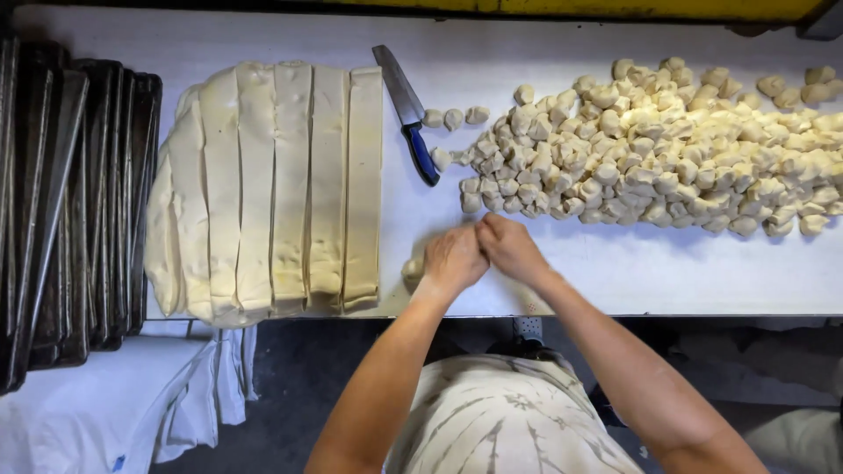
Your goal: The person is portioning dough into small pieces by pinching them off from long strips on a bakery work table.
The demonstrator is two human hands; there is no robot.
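Near front worktop (702, 281) edge: left hand (454, 257), right hand (512, 248) pressed together, pinching 1 strip (413, 269).
Left: 6 strips (290, 184); 1 knife (407, 110) mid-back; heaped lumps (667, 149) right.

No packages, labels, signs, screens visible.

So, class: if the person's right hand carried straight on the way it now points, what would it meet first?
The right hand points up-left, knuckles against the left hand, so it meets that first. Beyond, probably the small dough piece beside the blue-handled knife; depth is unclear.
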